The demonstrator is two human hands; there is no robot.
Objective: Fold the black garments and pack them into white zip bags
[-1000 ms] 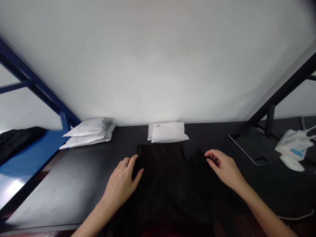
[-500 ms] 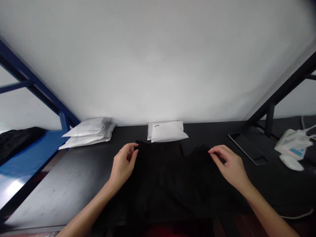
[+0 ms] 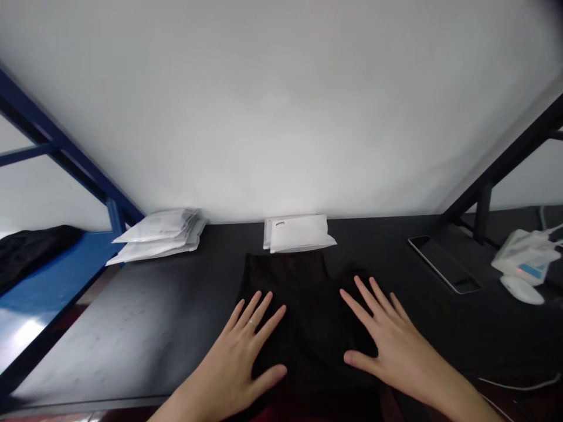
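Black cloth (image 3: 303,293) beneath spread left hand (image 3: 244,351), beneath spread right hand (image 3: 385,334)

Before me a pale wall (image 3: 272,117) rises over my black table (image 3: 132,328); blue metal framing (image 3: 65,140) slants down the upper left.

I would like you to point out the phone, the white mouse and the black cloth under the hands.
Phone (image 3: 444,265): head view, middle of its dark screen.
White mouse (image 3: 522,290): head view, its top.
Black cloth (image 3: 288,271): head view, its upper part.
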